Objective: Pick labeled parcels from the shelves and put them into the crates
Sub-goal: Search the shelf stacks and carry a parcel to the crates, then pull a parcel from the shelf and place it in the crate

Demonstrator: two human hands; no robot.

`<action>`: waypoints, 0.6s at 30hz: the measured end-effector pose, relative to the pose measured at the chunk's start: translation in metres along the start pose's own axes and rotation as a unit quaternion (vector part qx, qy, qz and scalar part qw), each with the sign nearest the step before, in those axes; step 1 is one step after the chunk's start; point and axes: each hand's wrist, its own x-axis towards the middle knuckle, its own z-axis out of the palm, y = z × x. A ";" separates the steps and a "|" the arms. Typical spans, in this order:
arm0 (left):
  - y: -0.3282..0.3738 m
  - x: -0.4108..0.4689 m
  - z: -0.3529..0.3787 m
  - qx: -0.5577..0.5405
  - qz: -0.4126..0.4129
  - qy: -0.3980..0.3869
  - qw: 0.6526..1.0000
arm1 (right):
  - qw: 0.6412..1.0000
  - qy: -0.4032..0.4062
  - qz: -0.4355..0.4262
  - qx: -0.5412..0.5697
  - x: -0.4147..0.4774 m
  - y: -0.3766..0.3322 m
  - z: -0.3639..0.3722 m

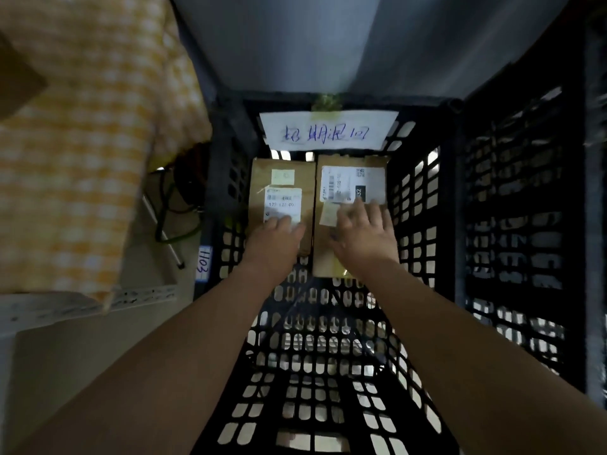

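Left hand (274, 244), right hand (364, 234) seemingly press two parcels (282, 178) inside crate (448, 198).

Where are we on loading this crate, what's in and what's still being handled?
Done: the left parcel and right parcel lie side by side at the far end of the black crate. In hand: the left hand rests on the left one, the right hand on the right, fingers flat. Left: release both; room remains for more.

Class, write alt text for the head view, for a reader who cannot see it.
The left hand rests flat on the left parcel and the right hand on the right parcel, two labeled cardboard boxes side by side in a black crate. A handwritten sign hangs on its far wall.
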 end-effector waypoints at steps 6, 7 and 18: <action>0.012 -0.053 -0.075 0.028 -0.012 0.038 0.999 | 0.999 0.010 -0.040 -0.024 -0.054 0.002 -0.066; 0.016 -0.066 -0.086 0.029 -0.023 0.045 0.998 | 0.999 0.015 -0.045 -0.025 -0.066 0.001 -0.078; 0.129 -0.275 -0.180 0.025 -0.197 0.123 0.972 | 0.971 0.120 -0.201 -0.048 -0.257 0.025 -0.166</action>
